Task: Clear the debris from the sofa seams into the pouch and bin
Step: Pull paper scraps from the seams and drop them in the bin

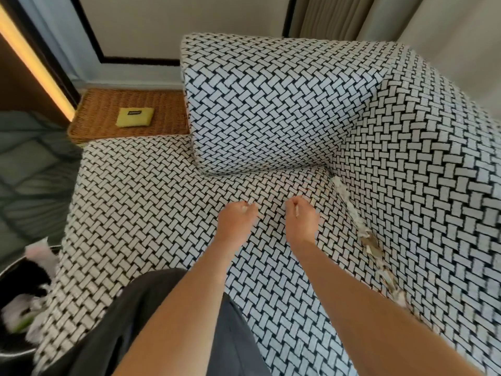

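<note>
Forearms reach over the sofa seat (162, 199); left hand (236, 219) pinches a pale scrap (245, 209), right hand (302, 216) curls round a pale sliver (297, 210). Debris (370, 241) lines the seam just right of it.

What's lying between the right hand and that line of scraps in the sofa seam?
Head view: just patterned seat fabric lies between the right hand and the line of debris, as far as the motion blur lets one tell.

Yellow pouch (135, 117) bears small black label; lettering too blurred to read.
</note>
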The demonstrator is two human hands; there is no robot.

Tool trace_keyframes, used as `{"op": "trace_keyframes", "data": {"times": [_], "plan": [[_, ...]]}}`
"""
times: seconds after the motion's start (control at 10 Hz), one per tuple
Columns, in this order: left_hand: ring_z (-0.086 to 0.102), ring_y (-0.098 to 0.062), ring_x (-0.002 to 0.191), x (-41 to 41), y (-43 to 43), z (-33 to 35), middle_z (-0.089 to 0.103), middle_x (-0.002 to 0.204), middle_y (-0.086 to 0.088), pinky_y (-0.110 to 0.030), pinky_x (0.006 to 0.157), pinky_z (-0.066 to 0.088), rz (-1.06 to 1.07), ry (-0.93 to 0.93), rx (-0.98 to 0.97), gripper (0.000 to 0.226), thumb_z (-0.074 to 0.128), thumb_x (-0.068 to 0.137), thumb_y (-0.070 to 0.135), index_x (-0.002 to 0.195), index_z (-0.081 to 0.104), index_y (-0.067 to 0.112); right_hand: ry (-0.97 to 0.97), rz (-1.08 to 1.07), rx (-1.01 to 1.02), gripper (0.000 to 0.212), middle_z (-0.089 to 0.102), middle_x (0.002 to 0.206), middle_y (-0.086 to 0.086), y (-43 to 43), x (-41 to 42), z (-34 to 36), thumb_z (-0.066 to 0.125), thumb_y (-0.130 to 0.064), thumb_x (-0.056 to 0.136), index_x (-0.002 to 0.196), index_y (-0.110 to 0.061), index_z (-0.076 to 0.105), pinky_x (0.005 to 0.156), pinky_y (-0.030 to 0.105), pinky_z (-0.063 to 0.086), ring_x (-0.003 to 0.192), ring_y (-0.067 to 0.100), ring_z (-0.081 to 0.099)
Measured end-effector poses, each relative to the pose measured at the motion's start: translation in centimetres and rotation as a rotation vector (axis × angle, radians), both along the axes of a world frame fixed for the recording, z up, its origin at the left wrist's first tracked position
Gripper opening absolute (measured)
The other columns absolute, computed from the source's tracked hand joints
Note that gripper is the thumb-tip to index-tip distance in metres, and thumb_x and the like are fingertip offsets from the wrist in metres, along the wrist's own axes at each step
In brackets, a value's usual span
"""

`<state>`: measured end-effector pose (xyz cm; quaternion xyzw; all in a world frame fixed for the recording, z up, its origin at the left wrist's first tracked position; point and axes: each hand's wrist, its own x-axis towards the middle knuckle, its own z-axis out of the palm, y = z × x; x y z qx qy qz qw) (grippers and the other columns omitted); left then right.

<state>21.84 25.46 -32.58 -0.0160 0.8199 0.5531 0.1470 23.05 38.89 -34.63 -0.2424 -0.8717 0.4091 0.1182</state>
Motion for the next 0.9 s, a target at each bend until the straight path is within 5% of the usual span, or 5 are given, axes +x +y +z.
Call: {"op": "trace_keyframes", "data": {"times": [0.2, 0.5, 0.7, 0.8, 0.9], "plan": [[0.050, -0.007, 0.041, -0.1, -7.6, 3.5, 0.062, 0.076, -0.011, -0.015, 0.037, 0.042, 0.131, -0.081, 0.023, 0.010, 0.045, 0.096, 0.011, 0.092, 0.053, 0.013, -0.045, 0.139, -0.174, 0.039, 0.044, 0.058, 0.001, -5.6, -0.5, 2.2, 0.033, -0.022, 0.099, 0.080, 0.002, 0.056, 0.040, 0.019, 0.025, 0.046, 0.009, 0.029], [0.030, -0.008, 0.033, 1.4, -19.0, 5.4, 0.035, 0.041, 0.009, -0.018, 0.038, 0.031, 0.110, -0.033, -0.201, 0.045, 0.034, 0.099, 0.035, 0.060, 0.039, 0.014, -0.071, 0.481, -0.142, 0.041, 0.044, 0.058, 0.001, -17.9, -2.1, 5.8, 0.030, -0.024, 0.099, 0.074, -0.002, 0.054, 0.035, 0.017, 0.029, 0.044, 0.008, 0.032], [0.045, -0.025, 0.069, 3.0, -27.3, 4.1, 0.050, 0.076, -0.015, -0.029, 0.070, 0.032, 0.384, -0.070, -0.268, 0.046, 0.025, 0.100, 0.036, 0.064, 0.043, 0.015, -0.116, 0.730, -0.100, 0.037, 0.048, 0.064, 0.000, -28.2, -1.5, 6.0, 0.030, -0.018, 0.100, 0.071, -0.008, 0.052, 0.045, 0.018, 0.037, 0.053, 0.012, 0.044], [0.049, -0.035, 0.084, 4.5, -31.1, 2.1, 0.052, 0.112, -0.031, -0.028, 0.070, 0.031, 0.437, -0.224, -0.282, 0.031, 0.027, 0.099, 0.013, 0.104, 0.053, -0.004, -0.139, 0.756, -0.090, 0.033, 0.040, 0.064, -0.007, -32.3, -0.4, 4.2, 0.029, -0.023, 0.098, 0.068, -0.019, 0.043, 0.045, 0.012, 0.027, 0.052, 0.002, 0.033], [0.048, -0.023, 0.064, 6.6, -34.7, -1.8, 0.058, 0.097, -0.022, -0.026, 0.060, 0.036, 0.620, -0.367, -0.180, 0.053, 0.021, 0.100, 0.032, 0.086, 0.062, 0.002, -0.189, 0.847, -0.016, 0.026, 0.046, 0.090, 0.006, -36.1, 1.1, 1.8, 0.027, -0.013, 0.098, 0.101, -0.006, 0.052, 0.061, 0.016, 0.029, 0.068, 0.007, 0.037]]}}
